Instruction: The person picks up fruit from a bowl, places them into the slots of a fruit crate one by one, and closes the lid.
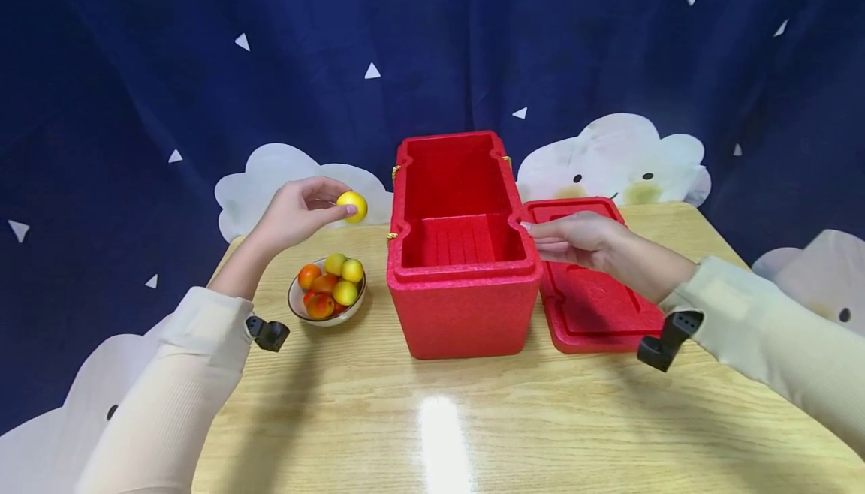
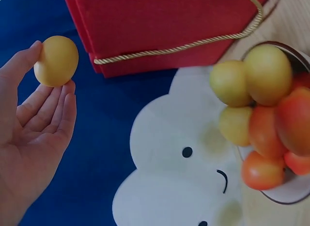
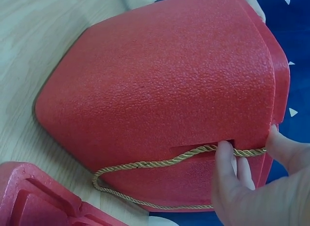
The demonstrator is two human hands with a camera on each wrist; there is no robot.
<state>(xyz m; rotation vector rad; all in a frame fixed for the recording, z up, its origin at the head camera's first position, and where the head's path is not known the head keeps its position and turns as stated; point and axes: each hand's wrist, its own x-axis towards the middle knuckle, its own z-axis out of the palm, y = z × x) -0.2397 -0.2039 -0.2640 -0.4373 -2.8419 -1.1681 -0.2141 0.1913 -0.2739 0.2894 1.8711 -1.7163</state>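
Between thumb and fingertips my left hand point(image 1: 302, 211) pinches a small round yellow fruit point(image 1: 352, 207), held up left of the red foam box point(image 1: 466, 321). In the left wrist view the fruit point(image 2: 56, 61) looks smooth, its exact kind unclear. The box stands without its lid, and its visible inside shows only a ribbed floor point(image 1: 459, 239). My right hand point(image 1: 583, 239) grips the box's right wall, thumb at the rim. The right wrist view has its fingers point(image 3: 225, 170) against the outer side beside a gold rope point(image 3: 140, 165). Below my left hand sits a bowl point(image 1: 336, 320) of several yellow and orange-red fruits point(image 1: 324, 284).
The red lid point(image 1: 595, 299) lies on the wooden table point(image 1: 365, 419) right of the box, partly behind my right arm. A dark blue curtain point(image 1: 432, 43) with white clouds hangs behind the table. Gold rope also loops along the box's left side.
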